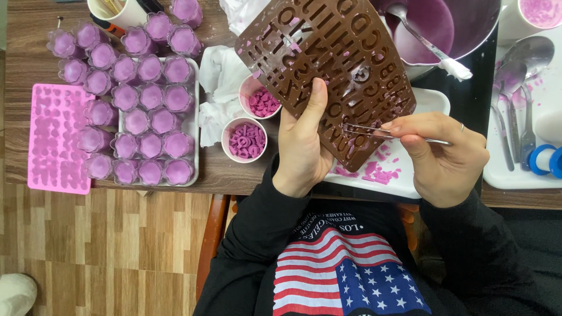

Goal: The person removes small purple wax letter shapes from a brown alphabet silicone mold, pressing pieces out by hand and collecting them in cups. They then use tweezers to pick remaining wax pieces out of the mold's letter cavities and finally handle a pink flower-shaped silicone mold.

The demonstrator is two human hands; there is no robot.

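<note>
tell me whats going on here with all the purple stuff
A person holds a brown letter mould up in the left hand and pokes at its lower edge with thin metal tweezers pinched in the right hand. Purple crumbs lie on the white tray underneath. Two small cups beside it hold pink-purple letter pieces. To the left sit rows of purple-filled clear moulds and a pink mould.

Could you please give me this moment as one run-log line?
left hand: holds brown letter mould | right hand: tweezers, tips at mould cavity | below: white tray, purple scraps
</note>
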